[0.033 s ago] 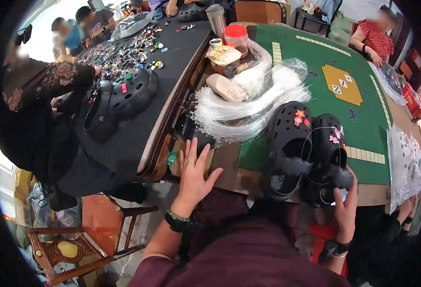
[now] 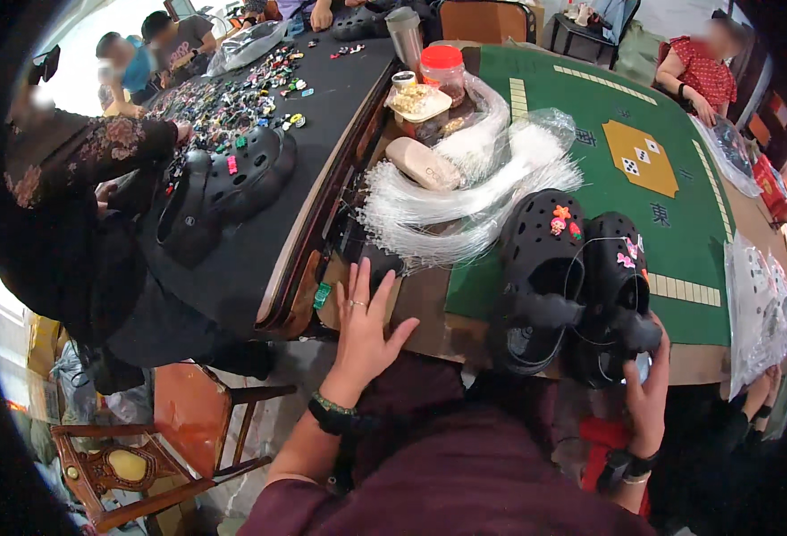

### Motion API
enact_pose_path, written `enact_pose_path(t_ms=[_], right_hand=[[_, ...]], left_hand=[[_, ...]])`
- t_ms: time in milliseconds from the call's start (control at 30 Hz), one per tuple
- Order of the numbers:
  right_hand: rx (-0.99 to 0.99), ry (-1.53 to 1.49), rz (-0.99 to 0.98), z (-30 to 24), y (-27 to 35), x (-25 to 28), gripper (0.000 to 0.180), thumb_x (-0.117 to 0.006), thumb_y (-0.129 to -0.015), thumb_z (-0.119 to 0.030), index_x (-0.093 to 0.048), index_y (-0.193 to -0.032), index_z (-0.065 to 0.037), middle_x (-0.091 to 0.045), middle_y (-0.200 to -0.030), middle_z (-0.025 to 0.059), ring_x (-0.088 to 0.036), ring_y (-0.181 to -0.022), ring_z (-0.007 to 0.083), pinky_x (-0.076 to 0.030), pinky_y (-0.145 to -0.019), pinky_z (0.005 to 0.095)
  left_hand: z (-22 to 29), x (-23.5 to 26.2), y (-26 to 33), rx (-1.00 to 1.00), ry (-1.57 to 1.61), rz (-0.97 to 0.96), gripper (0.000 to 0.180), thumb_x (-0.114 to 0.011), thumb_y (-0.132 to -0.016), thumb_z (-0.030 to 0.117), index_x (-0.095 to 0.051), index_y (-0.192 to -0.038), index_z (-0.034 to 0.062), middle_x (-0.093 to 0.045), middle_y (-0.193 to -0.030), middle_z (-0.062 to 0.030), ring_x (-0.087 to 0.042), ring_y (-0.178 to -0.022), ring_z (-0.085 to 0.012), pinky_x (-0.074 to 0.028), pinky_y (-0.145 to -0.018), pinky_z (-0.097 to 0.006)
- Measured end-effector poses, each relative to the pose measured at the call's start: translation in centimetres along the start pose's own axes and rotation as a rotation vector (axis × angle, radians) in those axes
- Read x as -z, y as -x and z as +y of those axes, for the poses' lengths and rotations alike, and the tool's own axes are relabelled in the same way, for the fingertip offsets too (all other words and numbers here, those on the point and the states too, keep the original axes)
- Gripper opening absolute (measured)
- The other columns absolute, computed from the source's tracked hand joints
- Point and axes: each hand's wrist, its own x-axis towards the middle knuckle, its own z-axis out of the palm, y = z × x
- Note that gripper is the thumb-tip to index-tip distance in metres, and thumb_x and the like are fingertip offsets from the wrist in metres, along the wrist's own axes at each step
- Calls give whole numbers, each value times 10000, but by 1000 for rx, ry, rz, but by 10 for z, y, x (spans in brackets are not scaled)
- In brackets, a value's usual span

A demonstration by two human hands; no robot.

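The right black clog at the near edge of the counter seems light and softly rubbery, so hold it by the heel, where the fingers of your right hand curl, though I cannot tell if they pinch, while your left hand has them spread.

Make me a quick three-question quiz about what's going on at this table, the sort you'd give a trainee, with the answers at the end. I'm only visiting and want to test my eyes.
1. Which thing is the person's right hand touching?
a) the red-lidded jar
b) the heel end of a black clog
c) the wooden chair

2. True or false: the person's left hand is clenched around the white strands.

3. How many dice show on the yellow patch of the green mat?

Key:
1. b
2. False; it is spread open at the table edge.
3. Three
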Motion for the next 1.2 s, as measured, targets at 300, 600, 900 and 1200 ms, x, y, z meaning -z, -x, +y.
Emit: enact_pose_path(t_ms=[300,600,900,1200], right_hand=[[68,853,-220,52,43,9,1127,-906,-537,-246,-298,-1443,34,-243,-1549,316,-227,-1465,465,-205,-1175,567],[281,876,124,127,33,-27,770,-728,-703,-96,-345,-1348,76,-419,-1379,310,-293,-1424,483,-219,-1131,617],[85,745,-67,71,27,-15,733,-674,-717,-29,-327,-1353,81,-368,-1438,310,-256,-1430,503,-190,-1166,589],[9,196,-213,-1,24,28,1249,-883,-624,-128,-72,-1566,-3,-175,-1613,213,-201,-1499,377,-223,-1217,418]], left_hand=[[-3,-10,4,-80,-161,-58,688,-652,-902,360,-426,-1480,62,-222,-1601,-247,-202,-1482,-433,-137,-1177,-607],[-4,-10,4,-63,-153,-22,651,-641,-897,289,-437,-1463,40,-269,-1580,-251,-232,-1468,-441,-180,-1172,-593],[-5,-7,4,-51,-70,-22,613,-643,-913,243,-446,-1453,28,-333,-1546,-250,-285,-1442,-440,-222,-1174,-559],[-5,-9,2,10,-155,-40,607,-651,-925,271,-453,-1432,3,-358,-1530,-252,-298,-1445,-415,-202,-1155,-626]])
